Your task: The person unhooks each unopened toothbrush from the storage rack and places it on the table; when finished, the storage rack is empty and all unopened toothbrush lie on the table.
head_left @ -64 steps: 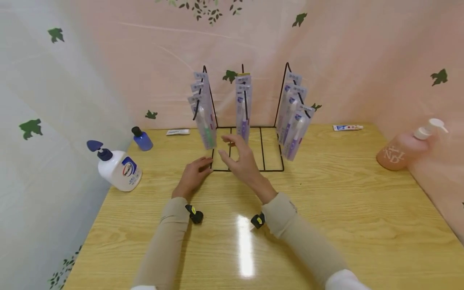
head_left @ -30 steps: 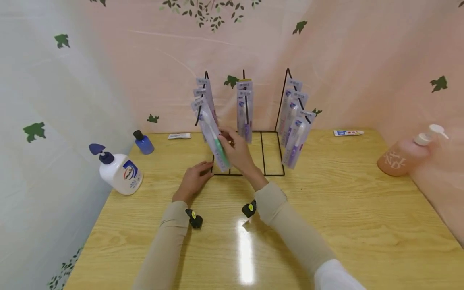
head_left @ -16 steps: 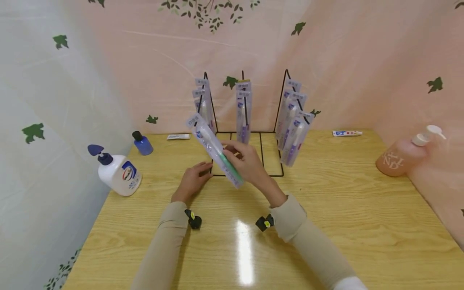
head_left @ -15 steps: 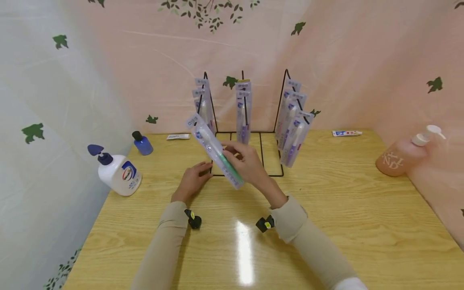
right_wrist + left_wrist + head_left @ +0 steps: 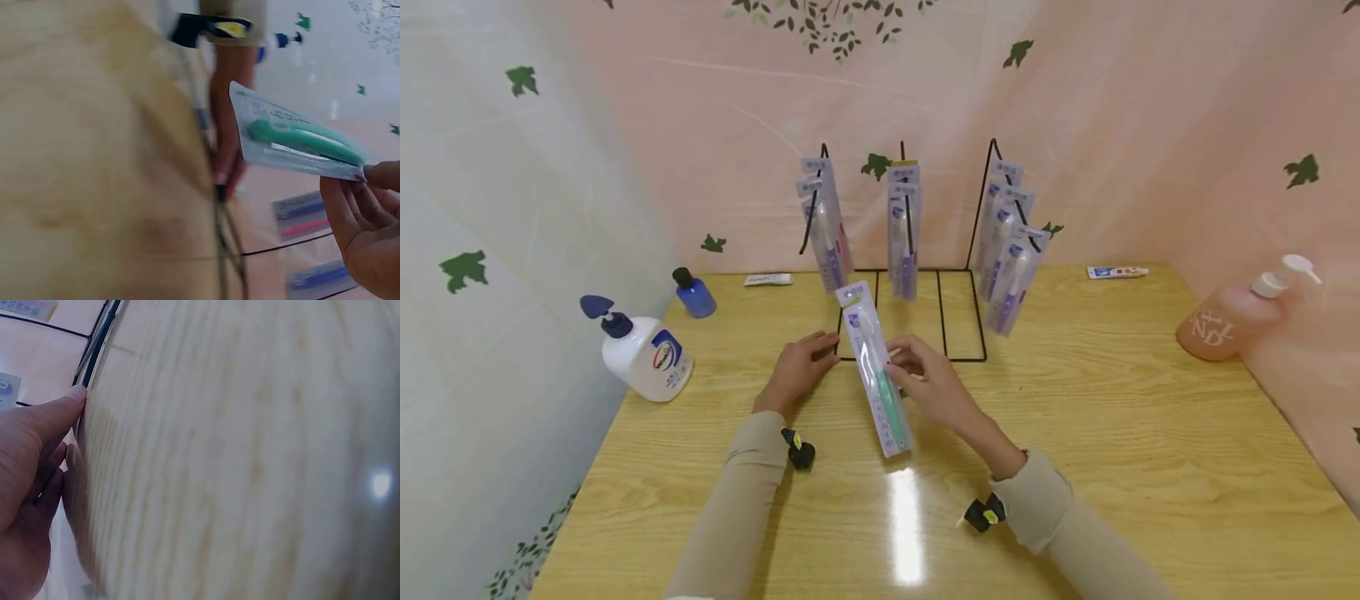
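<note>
Green toothbrush packet (image 5: pixel 877 377) held clear of wire rack (image 5: pixel 966 359)

Nearest, toward five o'clock in the head view, the right hand (image 5: pixel 934 385) pinches the packet's right edge; the packet tilts at six. At eight, the left hand (image 5: pixel 797 371) touches the rack's near left corner; whether it pinches there cannot be told. Unhooking this packet looks complete; setting it down is not done. Beyond, left packets (image 5: pixel 829 250) hang at eleven, middle packets (image 5: pixel 903 250) at twelve, right packets (image 5: pixel 1017 283) at two.

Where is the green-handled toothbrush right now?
In the head view, the green-handled toothbrush is near the middle, pinched by the right hand in front of the black wire rack; the left hand is to its left.
</note>
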Available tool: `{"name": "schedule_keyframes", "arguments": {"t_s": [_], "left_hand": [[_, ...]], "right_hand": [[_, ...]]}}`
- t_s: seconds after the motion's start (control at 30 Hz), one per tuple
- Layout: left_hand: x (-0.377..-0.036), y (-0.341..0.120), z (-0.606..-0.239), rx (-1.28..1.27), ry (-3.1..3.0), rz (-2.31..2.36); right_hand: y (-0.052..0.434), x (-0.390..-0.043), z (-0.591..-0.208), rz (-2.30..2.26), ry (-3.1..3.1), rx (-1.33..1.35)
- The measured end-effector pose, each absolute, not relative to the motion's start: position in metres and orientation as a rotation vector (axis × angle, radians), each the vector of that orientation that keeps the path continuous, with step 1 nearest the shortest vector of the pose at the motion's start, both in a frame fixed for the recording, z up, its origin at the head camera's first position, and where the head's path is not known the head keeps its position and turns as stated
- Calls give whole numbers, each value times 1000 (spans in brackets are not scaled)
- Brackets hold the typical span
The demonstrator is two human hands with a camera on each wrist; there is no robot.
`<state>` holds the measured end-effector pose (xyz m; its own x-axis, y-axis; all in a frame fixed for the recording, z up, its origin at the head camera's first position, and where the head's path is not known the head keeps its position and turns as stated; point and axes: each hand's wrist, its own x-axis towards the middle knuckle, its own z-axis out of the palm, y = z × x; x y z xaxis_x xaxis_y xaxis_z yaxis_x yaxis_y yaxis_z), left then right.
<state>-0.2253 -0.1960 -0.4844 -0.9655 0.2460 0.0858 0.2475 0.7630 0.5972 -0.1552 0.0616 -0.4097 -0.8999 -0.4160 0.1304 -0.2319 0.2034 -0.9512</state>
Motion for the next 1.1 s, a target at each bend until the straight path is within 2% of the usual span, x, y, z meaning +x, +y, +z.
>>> {"name": "schedule_keyframes", "arguments": {"t_s": [0.23, 0.5, 1.1], "left_hand": [[-224, -195, -480, -430, -2955, -968], [-223, -194, -479, -411, -2990, -991], [-225, -196, -483, -433, -2981, -963]], "right_hand": [[55, -136, -450, -1787, 2079, -306], [43, -124, -472, -1770, 1973, -147], [46, -128, -459, -1229, 2363, -404]]}}
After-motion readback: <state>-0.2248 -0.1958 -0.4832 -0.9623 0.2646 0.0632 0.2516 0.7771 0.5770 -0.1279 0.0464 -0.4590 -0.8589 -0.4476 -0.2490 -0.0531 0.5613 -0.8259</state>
